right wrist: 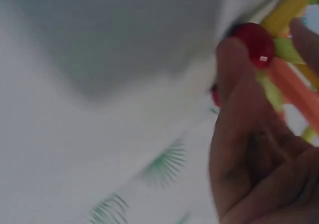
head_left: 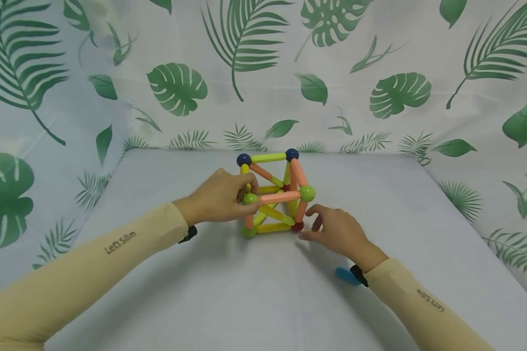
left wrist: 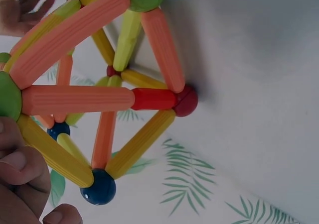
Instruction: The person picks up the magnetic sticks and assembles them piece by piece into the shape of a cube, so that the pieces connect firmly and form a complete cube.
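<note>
A cube-like frame of magnetic rods and balls stands on the table, with dark blue balls (head_left: 292, 155) at its upper back corners. My left hand (head_left: 219, 195) pinches the green ball (head_left: 250, 199) at the upper front left corner, from which a pink rod (head_left: 280, 197) runs to another green ball (head_left: 307, 193). Beside the lower front right corner is my right hand (head_left: 335, 231), its thumb and fingers apart around a red ball (right wrist: 256, 45). The thumb overlaps that ball in the right wrist view; contact is unclear. The left wrist view shows a red rod (left wrist: 153, 99) joined to a pink one.
A blue rod (head_left: 346, 275) lies on the white table (head_left: 263, 292), partly behind the right wrist. Behind the table and along its sides hangs a white cloth (head_left: 263, 112) printed with green leaves.
</note>
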A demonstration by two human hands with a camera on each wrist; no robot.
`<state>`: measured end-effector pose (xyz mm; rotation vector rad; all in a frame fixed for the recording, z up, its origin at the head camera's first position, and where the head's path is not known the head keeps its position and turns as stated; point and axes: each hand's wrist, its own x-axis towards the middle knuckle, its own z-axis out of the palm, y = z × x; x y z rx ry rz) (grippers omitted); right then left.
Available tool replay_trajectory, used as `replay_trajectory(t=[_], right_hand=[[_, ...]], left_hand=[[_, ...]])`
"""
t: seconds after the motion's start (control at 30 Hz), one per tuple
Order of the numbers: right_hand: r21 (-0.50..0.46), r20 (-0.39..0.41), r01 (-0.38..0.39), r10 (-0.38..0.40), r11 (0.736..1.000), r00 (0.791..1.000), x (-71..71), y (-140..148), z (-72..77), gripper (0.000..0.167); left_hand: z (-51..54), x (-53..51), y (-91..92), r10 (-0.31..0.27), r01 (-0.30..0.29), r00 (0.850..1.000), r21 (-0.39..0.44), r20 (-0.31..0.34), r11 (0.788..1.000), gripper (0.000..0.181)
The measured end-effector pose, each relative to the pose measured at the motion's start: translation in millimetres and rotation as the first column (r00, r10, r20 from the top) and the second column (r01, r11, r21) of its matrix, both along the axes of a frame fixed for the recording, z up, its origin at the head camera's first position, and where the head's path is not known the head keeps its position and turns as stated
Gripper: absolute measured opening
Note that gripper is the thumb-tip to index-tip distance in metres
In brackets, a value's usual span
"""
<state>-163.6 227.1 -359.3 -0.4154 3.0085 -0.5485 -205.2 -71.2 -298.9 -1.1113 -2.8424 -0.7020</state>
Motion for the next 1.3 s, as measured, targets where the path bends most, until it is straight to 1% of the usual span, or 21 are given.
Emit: replay_trajectory(t=[0.03, 0.07, 0.1, 0.17, 0.27, 0.33, 0.53, 0.63, 0.73, 0.8, 0.87, 0.97, 1.1, 1.2, 1.3], right_hand=[[-0.036, 0.055, 0.002, 0.0, 0.999, 0.998, -5.3, 0.9, -3.4, 0.051], [-0.069, 0.086, 0.002, 0.004, 0.998, 0.996, -10.1, 1.3, -7.0, 0.052], [-0.09, 0.092, -0.005, 0.013, 0.996, 0.996, -14.0, 1.7, -10.4, 0.052], [-0.099, 0.07, -0.024, 0.031, 0.995, 0.997, -20.0, 1.7, -14.9, 0.046], [-0.052, 0.014, -0.055, 0.056, 0.997, 0.998, -25.0, 1.2, -16.5, 0.035], [-0.029, -0.004, -0.08, 0.08, 0.996, 0.997, -26.4, 0.8, -16.1, 0.028], [-0.016, 0.004, -0.11, 0.11, 0.994, 0.994, -23.0, 0.9, -16.6, 0.019], [-0.024, 0.005, -0.113, 0.114, 0.993, 0.994, -19.1, 1.6, -17.2, 0.017], [-0.019, -0.026, -0.094, 0.093, 0.995, 0.995, -16.4, 1.9, -15.5, 0.028], [-0.019, -0.069, -0.066, 0.065, 0.998, 0.996, -16.5, 1.9, -14.1, 0.037], [-0.032, -0.11, -0.042, 0.038, 0.999, 0.993, -18.1, 1.1, -12.8, 0.042], [-0.052, -0.149, -0.037, 0.029, 0.998, 0.988, -20.9, -0.8, -12.0, 0.038], [-0.05, -0.163, -0.053, 0.044, 0.997, 0.986, -20.9, -3.1, -10.1, 0.029], [-0.035, -0.155, -0.047, 0.041, 0.998, 0.987, -16.5, -3.7, -6.2, 0.026], [-0.02, -0.132, -0.046, 0.043, 0.999, 0.99, -8.5, -3.1, -1.7, 0.024]], left_hand=[[0.2, -0.2, 0.1, -0.001, 0.001, 1.0, -0.01, 0.001, 1.0, 0.022], [0.5, -0.5, 0.2, -0.004, 0.004, 1.0, -0.021, -0.001, 1.0, 0.022], [1.1, -0.5, 0.1, -0.008, 0.008, 1.0, -0.029, -0.003, 1.0, 0.022], [2.5, -0.6, -0.3, -0.023, 0.023, 1.0, -0.042, -0.004, 0.999, 0.023], [5.5, -0.1, -1.8, -0.05, 0.05, 0.999, -0.048, 0.002, 0.998, 0.024], [7.1, -0.2, -3.1, -0.067, 0.067, 0.998, -0.038, 0.014, 0.997, 0.024], [7.4, -3.1, -6.6, -0.088, 0.088, 0.995, -0.003, 0.043, 0.996, 0.033], [6.1, -4.6, -7.7, -0.096, 0.096, 0.994, 0.009, 0.059, 0.995, 0.033], [4.4, -6.3, -8.6, -0.108, 0.107, 0.991, 0.017, 0.075, 0.994, 0.032], [3.0, -7.7, -9.2, -0.111, 0.11, 0.99, 0.017, 0.085, 0.994, 0.032], [2.5, -8.3, -10.0, -0.114, 0.112, 0.988, 0.024, 0.099, 0.993, 0.034], [1.9, -8.9, -10.2, -0.122, 0.119, 0.988, 0.031, 0.1, 0.992, 0.034], [2.0, -7.9, -9.6, -0.128, 0.125, 0.988, 0.044, 0.084, 0.991, 0.035], [2.7, -5.3, -9.0, -0.131, 0.126, 0.987, 0.053, 0.093, 0.991, 0.034], [3.7, -2.1, -8.1, -0.151, 0.145, 0.984, 0.059, 0.093, 0.988, 0.031]])
